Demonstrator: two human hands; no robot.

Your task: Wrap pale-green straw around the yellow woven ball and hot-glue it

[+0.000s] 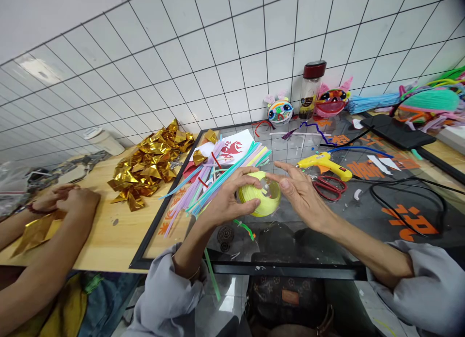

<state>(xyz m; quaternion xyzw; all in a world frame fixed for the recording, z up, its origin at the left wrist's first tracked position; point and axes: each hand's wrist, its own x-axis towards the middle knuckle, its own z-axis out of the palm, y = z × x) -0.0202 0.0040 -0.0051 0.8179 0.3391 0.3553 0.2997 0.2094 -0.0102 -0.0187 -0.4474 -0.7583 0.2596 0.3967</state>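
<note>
Yellow, ridged strands wrap the round ball [253, 204] with a clear, glossy side, which is raised over the near middle of the desk [105, 225] between the two hands. The left hand's grip [223, 201] is closed around it, thumb on the near side and fingers curled over the far side. The right hand's grip [305, 201] is loose and spread, clasping nothing; its index fingertip appears to touch the ball's clear side.

With the ball as clock centre, a sheaf of thin, fuzzy pastel stems [214, 179] lies at ten o'clock, and crumpled, shiny gold foil [145, 165] is heaped farther out that way. Smooth yellow plastic glue gun [323, 163] points its nozzle toward the right hand from two o'clock; red-handled scissors [330, 187] lie at three. Tightly wound dark brown coils [225, 236] sit at seven, near a bent, fuzzy green stem [246, 229].

At one o'clock stands a clear bottle with a dark red cap [308, 92], something dark at its bottom, too small to identify. A pale lidded cup [104, 141] leans far off toward ten, its contents hidden. Toward nine, a co-worker's hands [69, 199] meet above the wood.
</note>
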